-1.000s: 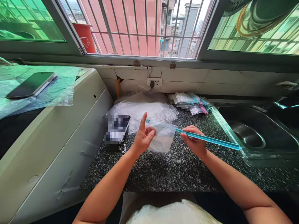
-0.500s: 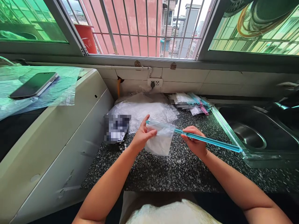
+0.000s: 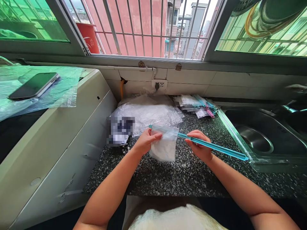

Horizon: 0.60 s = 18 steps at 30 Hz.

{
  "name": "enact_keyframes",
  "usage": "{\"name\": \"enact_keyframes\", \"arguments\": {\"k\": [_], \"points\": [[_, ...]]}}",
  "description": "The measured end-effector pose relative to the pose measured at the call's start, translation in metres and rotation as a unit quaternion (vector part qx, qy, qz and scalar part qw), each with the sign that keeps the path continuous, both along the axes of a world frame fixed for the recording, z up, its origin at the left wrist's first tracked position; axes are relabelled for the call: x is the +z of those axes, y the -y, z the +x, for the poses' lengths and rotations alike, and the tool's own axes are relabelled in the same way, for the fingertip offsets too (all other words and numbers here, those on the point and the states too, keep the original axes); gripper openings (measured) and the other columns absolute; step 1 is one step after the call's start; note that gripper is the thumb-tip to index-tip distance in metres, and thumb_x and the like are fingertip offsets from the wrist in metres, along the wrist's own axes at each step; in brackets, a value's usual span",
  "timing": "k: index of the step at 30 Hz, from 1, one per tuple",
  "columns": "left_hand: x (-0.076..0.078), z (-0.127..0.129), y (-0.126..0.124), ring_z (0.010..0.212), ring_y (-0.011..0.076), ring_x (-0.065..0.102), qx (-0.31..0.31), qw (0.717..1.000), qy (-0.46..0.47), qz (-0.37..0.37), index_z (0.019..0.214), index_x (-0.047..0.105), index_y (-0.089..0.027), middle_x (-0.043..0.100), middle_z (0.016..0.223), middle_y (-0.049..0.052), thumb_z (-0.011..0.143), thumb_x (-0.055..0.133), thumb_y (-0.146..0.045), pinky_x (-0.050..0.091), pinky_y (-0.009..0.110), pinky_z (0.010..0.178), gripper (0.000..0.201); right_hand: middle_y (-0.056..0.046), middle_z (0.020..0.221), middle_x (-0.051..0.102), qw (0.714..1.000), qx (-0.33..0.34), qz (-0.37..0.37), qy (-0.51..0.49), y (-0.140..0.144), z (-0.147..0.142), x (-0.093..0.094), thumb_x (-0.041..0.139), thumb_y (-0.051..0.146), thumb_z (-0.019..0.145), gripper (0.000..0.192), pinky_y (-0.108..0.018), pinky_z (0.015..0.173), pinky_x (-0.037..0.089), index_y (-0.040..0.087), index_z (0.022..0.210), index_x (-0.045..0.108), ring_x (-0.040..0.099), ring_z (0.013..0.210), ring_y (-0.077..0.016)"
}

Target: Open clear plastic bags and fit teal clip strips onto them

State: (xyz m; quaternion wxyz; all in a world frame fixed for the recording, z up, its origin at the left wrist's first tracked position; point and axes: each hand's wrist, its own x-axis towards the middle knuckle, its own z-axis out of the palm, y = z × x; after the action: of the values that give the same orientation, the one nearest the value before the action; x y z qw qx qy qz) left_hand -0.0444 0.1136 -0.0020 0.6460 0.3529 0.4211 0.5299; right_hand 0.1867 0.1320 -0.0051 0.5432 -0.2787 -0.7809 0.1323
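A small clear plastic bag [image 3: 165,148] with whitish contents hangs in front of me, above the speckled counter. My left hand [image 3: 146,140] pinches its upper left part, thumb on the front. A long, thin blue plastic sealing clip [image 3: 223,148] runs along the top of the bag and out to the right, its left tip showing beside my left fingers. Just right of the bag, my right hand [image 3: 199,145] is closed around the clip. The bag hides part of the clip's left stretch.
Behind the bag lies a large crumpled clear plastic sheet [image 3: 148,110]. A blurred-out packet [image 3: 120,131] sits at left. Several filled bags with blue and pink clips [image 3: 195,105] are piled at the back right, beside the sink [image 3: 254,127]. A phone [image 3: 35,85] rests on the white appliance [image 3: 88,95].
My left index finger, raised before, has folded down behind the bag's top edge. The bag's top now stands up flatter over the clip. My right hand has barely moved.
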Motion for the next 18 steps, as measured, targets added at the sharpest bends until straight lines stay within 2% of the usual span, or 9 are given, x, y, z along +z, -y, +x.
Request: {"name": "enact_keyframes", "arguments": {"k": [5, 13, 18], "points": [[0.0010, 0.0005, 0.0007, 0.060, 0.0137, 0.059, -0.033, 0.999, 0.004, -0.010, 0.070, 0.068, -0.012, 0.066, 0.067, 0.006, 0.051, 0.079, -0.026, 0.047, 0.024, 0.058, 0.026, -0.003, 0.076, 0.063, 1.000, 0.002, 0.002, 0.005, 0.0005, -0.0006, -0.0004, 0.064, 0.016, 0.076, 0.014, -0.026, 0.055, 0.051, 0.023, 0.087, 0.062, 0.060, 0.065, -0.0142], [0.0000, -0.0008, -0.0012, 0.054, 0.0116, 0.056, -0.022, 0.998, 0.015, -0.049, 0.061, 0.070, -0.013, 0.065, 0.060, 0.005, 0.048, 0.080, -0.028, 0.044, 0.022, 0.052, 0.023, -0.002, 0.079, 0.061, 1.000, 0.015, -0.023, 0.002, 0.0019, -0.0003, -0.0016, 0.064, 0.014, 0.075, 0.016, -0.023, 0.049, 0.047, 0.023, 0.088, 0.062, 0.057, 0.060, -0.0119], [0.0003, -0.0004, -0.0019, 0.052, 0.0107, 0.054, -0.026, 0.998, 0.029, -0.055, 0.058, 0.069, -0.014, 0.064, 0.056, 0.003, 0.045, 0.082, -0.031, 0.043, 0.021, 0.050, 0.025, -0.001, 0.076, 0.060, 1.000, 0.021, -0.020, 0.006, 0.0022, -0.0016, -0.0020, 0.064, 0.013, 0.076, 0.015, -0.023, 0.051, 0.047, 0.023, 0.087, 0.061, 0.056, 0.061, -0.0117]]}}
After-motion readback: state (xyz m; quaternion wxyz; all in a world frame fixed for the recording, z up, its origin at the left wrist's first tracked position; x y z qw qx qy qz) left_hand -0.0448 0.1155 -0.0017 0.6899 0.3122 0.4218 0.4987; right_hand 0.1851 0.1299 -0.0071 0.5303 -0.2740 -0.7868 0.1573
